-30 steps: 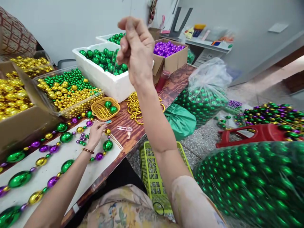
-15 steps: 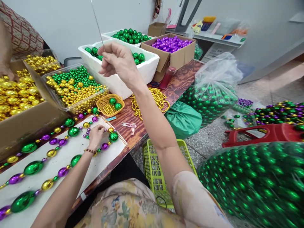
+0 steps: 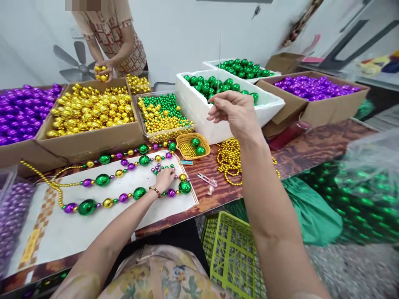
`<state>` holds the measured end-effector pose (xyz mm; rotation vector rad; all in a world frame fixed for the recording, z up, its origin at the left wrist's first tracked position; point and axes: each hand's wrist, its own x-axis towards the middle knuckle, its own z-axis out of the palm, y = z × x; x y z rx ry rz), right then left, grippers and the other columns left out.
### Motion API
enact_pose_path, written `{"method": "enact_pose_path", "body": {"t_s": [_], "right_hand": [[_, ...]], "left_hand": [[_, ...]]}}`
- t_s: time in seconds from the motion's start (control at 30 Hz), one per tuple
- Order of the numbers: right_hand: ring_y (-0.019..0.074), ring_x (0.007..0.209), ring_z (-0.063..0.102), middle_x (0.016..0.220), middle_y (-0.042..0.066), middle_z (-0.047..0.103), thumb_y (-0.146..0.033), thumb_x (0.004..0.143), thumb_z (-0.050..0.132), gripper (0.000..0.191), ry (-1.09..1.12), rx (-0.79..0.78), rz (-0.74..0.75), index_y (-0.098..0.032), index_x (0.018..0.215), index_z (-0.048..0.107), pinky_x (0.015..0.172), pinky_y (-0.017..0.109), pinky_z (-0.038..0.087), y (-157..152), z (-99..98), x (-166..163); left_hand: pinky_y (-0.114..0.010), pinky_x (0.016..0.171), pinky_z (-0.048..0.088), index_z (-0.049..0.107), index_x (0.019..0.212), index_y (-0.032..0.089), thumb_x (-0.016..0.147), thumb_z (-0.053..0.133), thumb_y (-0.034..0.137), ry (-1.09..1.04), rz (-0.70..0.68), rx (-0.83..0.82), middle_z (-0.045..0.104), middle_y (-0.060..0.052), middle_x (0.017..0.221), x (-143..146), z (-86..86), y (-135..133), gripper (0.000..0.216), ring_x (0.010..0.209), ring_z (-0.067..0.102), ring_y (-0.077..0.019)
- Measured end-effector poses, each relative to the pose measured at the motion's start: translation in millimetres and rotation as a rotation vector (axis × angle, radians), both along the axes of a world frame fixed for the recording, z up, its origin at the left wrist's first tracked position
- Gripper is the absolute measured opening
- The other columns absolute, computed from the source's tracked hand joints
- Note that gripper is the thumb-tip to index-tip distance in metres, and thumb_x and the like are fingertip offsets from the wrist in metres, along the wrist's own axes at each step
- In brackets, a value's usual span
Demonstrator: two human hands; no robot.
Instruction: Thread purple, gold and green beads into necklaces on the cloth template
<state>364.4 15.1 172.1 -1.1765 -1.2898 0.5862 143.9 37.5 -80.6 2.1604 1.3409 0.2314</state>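
Our right hand pinches a long needle pointing to twelve o'clock. At its eight o'clock, our left hand covers small purple beads; we cannot tell its grip.

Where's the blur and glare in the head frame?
Head view: centre sharp, the thin metal needle in the right hand's fingers reads clearly; the clear plastic bag of green beads at the right edge is smeared; the shiny gold round beads carry glare spots.

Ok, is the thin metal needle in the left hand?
No, the right hand pinches the thin metal needle upright, while the left hand rests on small purple beads.
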Motion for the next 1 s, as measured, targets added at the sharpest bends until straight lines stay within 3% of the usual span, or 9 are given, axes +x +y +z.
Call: {"method": "enact_pose_path", "body": {"t_s": [0.2,0.33,0.47,0.6,0.7,0.8,0.9,1.0], "right_hand": [[0.011,0.058,0.066,0.069,0.001,0.065,-0.041,0.083,0.073,0.024,0.016,-0.034,0.03,-0.018,0.087,0.066,0.045,0.02,0.047,8.8,-2.1,-7.8],[0.0086,0.052,0.059,0.064,-0.002,0.06,-0.038,0.083,0.071,0.02,0.066,-0.078,0.122,-0.019,0.087,0.068,0.045,0.021,0.047,9.3,-1.3,-10.4],[0.006,0.045,0.05,0.058,-0.005,0.051,-0.031,0.083,0.069,0.012,0.133,-0.085,0.195,-0.019,0.084,0.068,0.043,0.021,0.043,8.6,-2.4,-13.4],[0.0055,0.043,0.046,0.055,-0.006,0.048,-0.03,0.083,0.07,0.011,0.17,-0.101,0.248,-0.019,0.082,0.068,0.043,0.022,0.042,9.8,-7.7,-18.6],[0.0056,0.043,0.046,0.055,-0.006,0.048,-0.03,0.083,0.071,0.012,0.185,-0.125,0.281,-0.019,0.082,0.069,0.043,0.021,0.043,10.4,-12.7,-23.6],[0.0055,0.044,0.047,0.055,-0.006,0.05,-0.031,0.081,0.072,0.013,0.196,-0.142,0.311,-0.018,0.082,0.069,0.042,0.02,0.043,10.6,-17.8,-28.0],[0.0056,0.044,0.049,0.055,-0.006,0.052,-0.032,0.079,0.074,0.015,0.223,-0.142,0.343,-0.018,0.082,0.07,0.042,0.019,0.043,10.6,-23.0,-29.7],[0.0057,0.044,0.05,0.055,-0.005,0.055,-0.033,0.078,0.075,0.017,0.24,-0.147,0.343,-0.017,0.082,0.071,0.042,0.018,0.044,10.4,-28.2,-28.2]], "left_hand": [[-0.03,0.077,0.043,0.075,0.09,0.016,0.09,0.051,0.019,-0.062,-0.032,-0.026,0.076,-0.009,0.096,-4.7,5.3,-4.7,0.024,0.089,0.066,-0.0215],[-0.03,0.072,0.043,0.075,0.089,0.017,0.088,0.057,0.025,-0.105,-0.015,-0.031,0.075,-0.008,0.086,-11.4,20.8,-1.8,0.02,0.083,0.066,-0.0224],[-0.032,0.078,0.046,0.075,0.094,0.018,0.095,0.05,0.03,-0.245,0.049,0.055,0.075,-0.007,0.091,-18.4,53.3,11.5,0.027,0.085,0.066,-0.0218],[-0.035,0.091,0.049,0.072,0.105,0.018,0.096,0.053,0.029,-0.737,0.086,0.246,0.074,-0.008,0.108,-14.4,98.9,23.5,0.024,0.099,0.066,-0.0203],[-0.037,0.096,0.05,0.069,0.114,0.019,0.098,0.052,0.031,-0.979,-0.001,0.172,0.074,-0.009,0.115,-1.1,130.1,24.6,0.026,0.105,0.067,-0.0186],[-0.036,0.099,0.05,0.068,0.115,0.018,0.1,0.05,0.03,-1.09,-0.12,0.055,0.075,-0.009,0.112,15.1,150.3,22.6,0.027,0.104,0.068,-0.017],[-0.033,0.094,0.051,0.068,0.103,0.015,0.097,0.055,0.028,-1.123,-0.22,-0.008,0.074,-0.009,0.103,26.5,158.0,23.0,0.02,0.096,0.068,-0.0154],[-0.029,0.084,0.051,0.066,0.085,0.015,0.094,0.058,0.026,-1.096,-0.282,-0.001,0.071,-0.005,0.088,28.7,155.1,26.2,0.016,0.084,0.065,-0.0131]]}}
